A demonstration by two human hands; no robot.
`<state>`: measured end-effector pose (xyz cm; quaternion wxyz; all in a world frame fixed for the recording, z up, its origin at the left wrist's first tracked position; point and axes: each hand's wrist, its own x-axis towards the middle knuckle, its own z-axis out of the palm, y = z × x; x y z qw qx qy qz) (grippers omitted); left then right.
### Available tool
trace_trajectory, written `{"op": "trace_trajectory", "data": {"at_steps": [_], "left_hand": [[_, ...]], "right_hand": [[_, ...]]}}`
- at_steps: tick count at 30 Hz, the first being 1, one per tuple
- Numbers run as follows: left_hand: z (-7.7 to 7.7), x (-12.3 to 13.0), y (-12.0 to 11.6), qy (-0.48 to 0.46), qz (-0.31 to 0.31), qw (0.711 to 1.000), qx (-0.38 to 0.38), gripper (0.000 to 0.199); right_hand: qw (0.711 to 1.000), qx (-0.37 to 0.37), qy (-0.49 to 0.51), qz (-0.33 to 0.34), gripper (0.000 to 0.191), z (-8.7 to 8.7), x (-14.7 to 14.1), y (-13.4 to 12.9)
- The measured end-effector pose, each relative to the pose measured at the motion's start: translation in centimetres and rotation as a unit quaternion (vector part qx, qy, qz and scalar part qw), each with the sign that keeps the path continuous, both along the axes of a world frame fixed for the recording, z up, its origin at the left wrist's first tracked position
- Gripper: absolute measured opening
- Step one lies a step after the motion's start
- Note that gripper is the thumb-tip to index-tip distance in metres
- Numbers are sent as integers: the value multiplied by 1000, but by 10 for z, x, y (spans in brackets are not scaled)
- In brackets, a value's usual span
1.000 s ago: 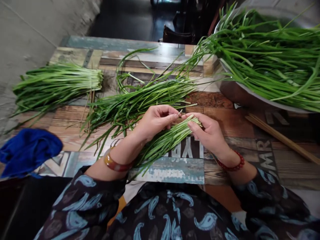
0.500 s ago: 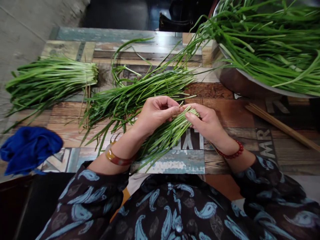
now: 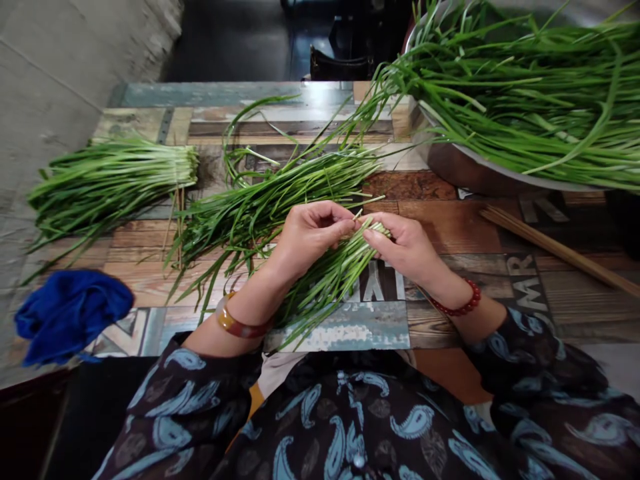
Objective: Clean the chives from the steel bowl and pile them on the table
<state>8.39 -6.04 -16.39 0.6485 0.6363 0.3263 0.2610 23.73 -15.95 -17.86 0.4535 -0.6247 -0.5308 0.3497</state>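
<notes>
My right hand (image 3: 407, 247) is closed around the pale cut ends of a small bunch of garlic chives (image 3: 340, 273), thumb on top. The bunch's green leaves fan down toward the table's near edge. Right beside those ends, my left hand (image 3: 317, 233) pinches thumb and forefinger together against my right fingertips. What lies in that pinch is too small to make out. A thin brown strand (image 3: 425, 293) sticks out below my right hand. Just beyond both hands lies a loose heap of chives (image 3: 280, 187).
A thick bundle of chives (image 3: 120, 173) lies at the left, with thin straw strands (image 3: 179, 220) beside it. A blue cloth (image 3: 73, 313) is at the near left. Long brown straws (image 3: 555, 247) lie right, below a large metal basin (image 3: 480, 167) heaped with chives. The patchwork table (image 3: 450, 227) carries everything.
The camera view has tilted slightly, so the table sits lower in the picture. Both hands keep nearly the same place on the bunch, with only small finger movement.
</notes>
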Motion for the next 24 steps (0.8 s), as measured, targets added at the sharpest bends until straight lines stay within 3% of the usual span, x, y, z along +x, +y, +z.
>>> {"op": "trace_trajectory", "data": {"at_steps": [19,24], "left_hand": [[0,0,-1,-10,9,1000,6,20],[-1,0,-2,19,17,997,69,16]], "right_hand": [[1000,10,6,-5,27,0,-1,0],[1000,3,11,-9,27,-1,-1,0]]}}
